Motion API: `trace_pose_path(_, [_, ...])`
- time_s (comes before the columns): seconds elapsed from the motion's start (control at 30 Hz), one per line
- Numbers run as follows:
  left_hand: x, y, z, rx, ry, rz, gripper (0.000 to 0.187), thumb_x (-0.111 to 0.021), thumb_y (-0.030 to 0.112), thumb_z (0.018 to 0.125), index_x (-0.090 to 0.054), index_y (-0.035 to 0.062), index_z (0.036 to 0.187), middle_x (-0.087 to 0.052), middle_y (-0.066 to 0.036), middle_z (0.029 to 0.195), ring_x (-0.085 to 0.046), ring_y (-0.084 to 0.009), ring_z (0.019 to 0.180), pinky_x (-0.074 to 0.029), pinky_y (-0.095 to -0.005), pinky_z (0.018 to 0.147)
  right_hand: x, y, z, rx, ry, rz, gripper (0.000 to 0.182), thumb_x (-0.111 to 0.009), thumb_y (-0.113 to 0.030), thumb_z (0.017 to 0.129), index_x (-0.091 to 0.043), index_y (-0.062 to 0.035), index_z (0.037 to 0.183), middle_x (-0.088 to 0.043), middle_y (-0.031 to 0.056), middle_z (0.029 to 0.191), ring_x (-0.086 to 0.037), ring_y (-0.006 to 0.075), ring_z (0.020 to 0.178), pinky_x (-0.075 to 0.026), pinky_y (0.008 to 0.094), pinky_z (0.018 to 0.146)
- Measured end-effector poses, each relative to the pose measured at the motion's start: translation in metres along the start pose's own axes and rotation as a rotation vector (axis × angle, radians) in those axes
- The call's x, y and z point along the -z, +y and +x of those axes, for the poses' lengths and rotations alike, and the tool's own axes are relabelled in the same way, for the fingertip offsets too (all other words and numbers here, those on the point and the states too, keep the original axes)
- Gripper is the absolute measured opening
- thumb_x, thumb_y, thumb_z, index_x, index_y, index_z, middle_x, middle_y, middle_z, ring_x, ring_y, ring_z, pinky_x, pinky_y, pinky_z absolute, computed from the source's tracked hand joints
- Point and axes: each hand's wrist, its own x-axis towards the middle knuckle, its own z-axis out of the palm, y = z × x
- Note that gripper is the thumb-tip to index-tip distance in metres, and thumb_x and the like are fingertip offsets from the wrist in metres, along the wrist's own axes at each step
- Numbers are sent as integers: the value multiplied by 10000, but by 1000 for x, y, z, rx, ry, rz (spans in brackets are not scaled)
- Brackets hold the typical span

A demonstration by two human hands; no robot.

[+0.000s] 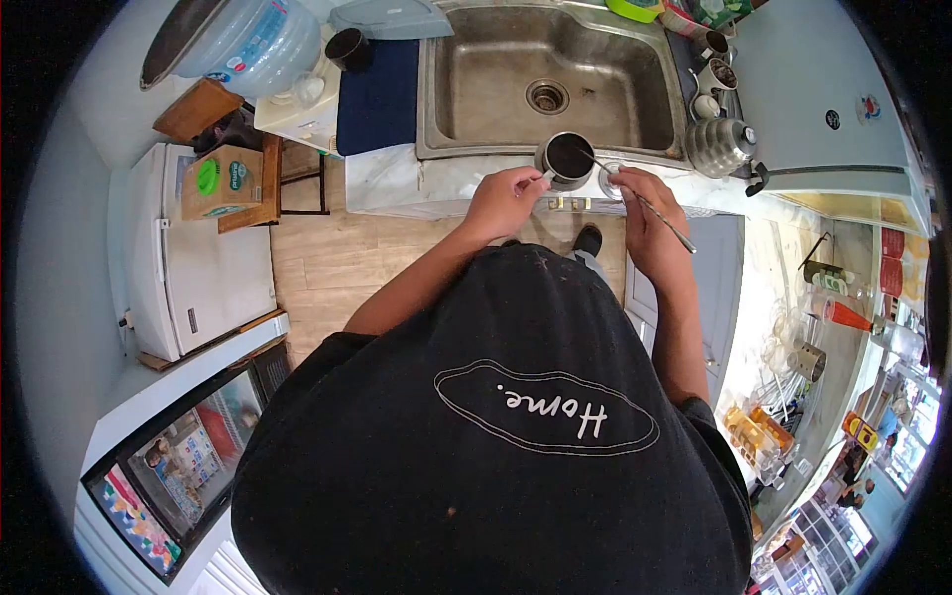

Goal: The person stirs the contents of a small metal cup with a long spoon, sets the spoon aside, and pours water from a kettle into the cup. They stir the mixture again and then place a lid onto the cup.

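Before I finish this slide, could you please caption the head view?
By the sink, the left hand holds a mug while the right hand holds a metal utensil slanting into it.

You stand in a kitchen, its steel sink (555,59) near 12 o'clock, a metal kettle (718,149) at 2 and a large water bottle (248,45) near 11.

You have two hands in view, one left hand (503,201) and one right hand (652,216). You hold one mug (568,162) and one long spoon (666,222). Around you are one sink (620,99) with one drain (547,96), one dark blue mat (379,104), one black cup (349,50), one metal kettle (719,147), one large water jug (253,45) and one cardboard box (226,183). The small items (811,362) along your right side crowd too closely for you to count
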Motion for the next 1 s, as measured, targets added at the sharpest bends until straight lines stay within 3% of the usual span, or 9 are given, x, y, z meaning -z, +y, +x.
trace_pose_path(0.57, [-2, -3, 0, 9, -3, -30, 304, -652, 305, 987, -713, 31, 1104, -746, -131, 972, -688, -220, 881, -525, -353, 835, 1, 0, -2, -76, 30, 19, 146, -555, -31, 1013, -685, -21, 1079, -721, 153, 1060, -691, 345, 1010, -533, 405, 905])
trace_pose_path(0.67, [-5, -8, 1, -39, 43, -36, 297, -653, 332, 971, -729, 61, 1066, -743, -153, 938, -706, -284, 836, -541, -378, 768, -4, 2, 1, -89, 25, 47, 149, -553, -27, 1013, -685, -18, 1082, -722, 150, 1059, -692, 344, 1013, -533, 400, 904])
trace_pose_path(0.93, [-4, -5, 0, -31, 41, -36, 280, -656, 317, 967, -726, 60, 1052, -743, -148, 931, -707, -290, 835, -545, -379, 770, 2, 4, -9, -141, 38, 70, 134, -581, -89, 1008, -683, -54, 1087, -717, 151, 1072, -670, 367, 1024, -526, 435, 902])
trace_pose_path(1.0, [-4, -3, -1, -38, 44, -37, 279, -658, 316, 966, -723, 58, 1050, -742, -148, 928, -706, -292, 834, -545, -380, 770, -1, 3, -6, -150, 35, 82, 159, -552, -62, 1023, -687, -33, 1102, -725, 146, 1063, -692, 331, 1014, -528, 403, 908])
